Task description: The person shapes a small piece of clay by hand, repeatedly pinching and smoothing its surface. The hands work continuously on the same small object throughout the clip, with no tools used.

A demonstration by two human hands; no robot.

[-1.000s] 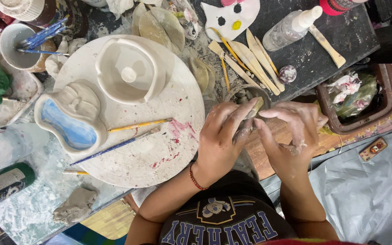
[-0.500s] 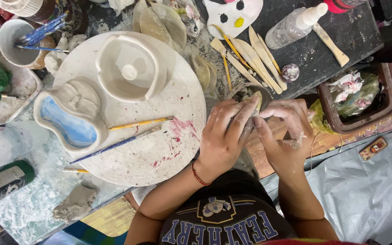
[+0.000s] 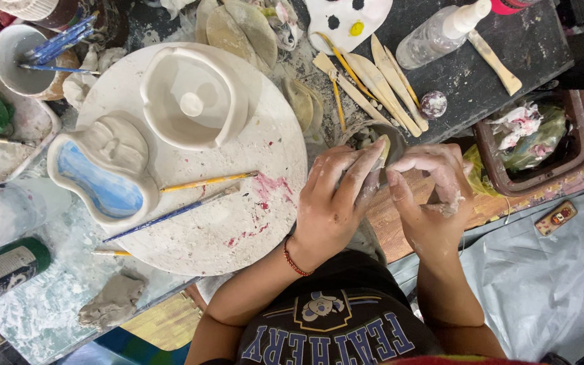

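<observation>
My left hand [image 3: 336,203] and my right hand [image 3: 434,196] meet over a small piece of grey clay [image 3: 380,150], fingers curled around it and smeared with clay. The piece is mostly hidden between my fingers, just above a small dark bowl [image 3: 395,135]. Left of my hands lies a round white board [image 3: 238,223] carrying a white ceramic dish with a centre post [image 3: 194,98], a blue-glazed peanut-shaped dish [image 3: 103,179] and two paintbrushes [image 3: 204,182].
Wooden modelling tools [image 3: 380,81] and a clear squeeze bottle [image 3: 441,34] lie on the dark mat behind. A brown tray of rags [image 3: 532,142] sits at the right. A cup of brushes [image 3: 25,57], a green-capped jar [image 3: 5,267] and a clay lump [image 3: 113,304] are at the left.
My hands have stayed together over the clay, shifting slightly; the fingers have pressed and turned the piece a little. Nothing else on the table has moved.
</observation>
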